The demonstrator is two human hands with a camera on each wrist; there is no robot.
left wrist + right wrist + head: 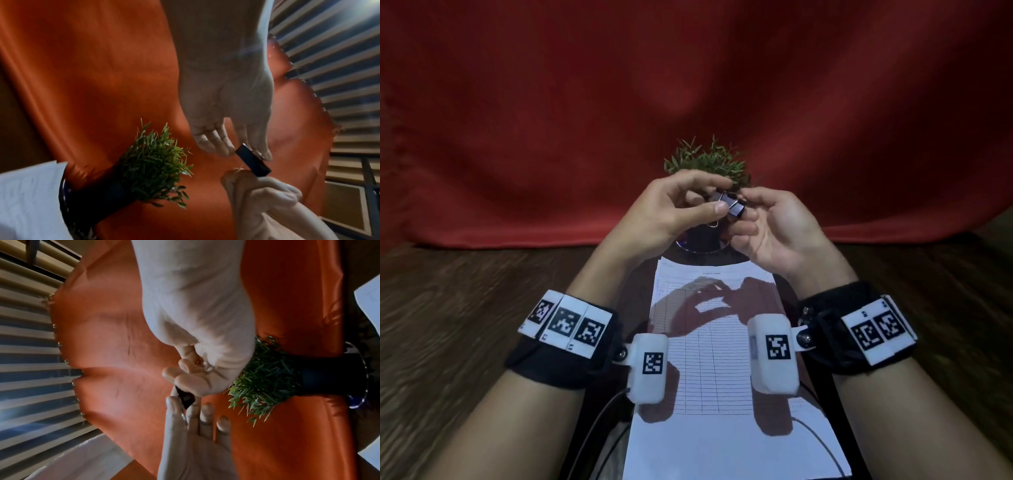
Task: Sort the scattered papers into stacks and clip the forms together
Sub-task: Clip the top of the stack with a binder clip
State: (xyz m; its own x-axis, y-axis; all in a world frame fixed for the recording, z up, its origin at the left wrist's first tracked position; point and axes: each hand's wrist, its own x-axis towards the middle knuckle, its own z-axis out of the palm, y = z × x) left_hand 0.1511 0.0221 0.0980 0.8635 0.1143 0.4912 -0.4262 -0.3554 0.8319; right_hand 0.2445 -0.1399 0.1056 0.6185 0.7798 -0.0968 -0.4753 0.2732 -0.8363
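Note:
A stack of white lined forms (pixel 722 359) lies flat on a dark pad in front of me. Above its far end both hands hold a black binder clip (pixel 732 205) in the air. My left hand (pixel 720 196) pinches it between thumb and fingertips. My right hand (pixel 743 207) pinches its other end. A silver wire handle (pixel 713 224) hangs below the clip. In the left wrist view the clip (pixel 252 160) shows as a dark bar between the two hands. The right wrist view shows only a corner of the clip (pixel 186 398) between the fingers. The clip is clear of the paper.
A small green plant (pixel 709 161) in a black pot stands just beyond the hands, on a round dish (pixel 698 248). A red cloth (pixel 517 137) hangs behind the wooden table (pixel 465 308). Camera cables (pixel 592 431) trail by the near end of the papers.

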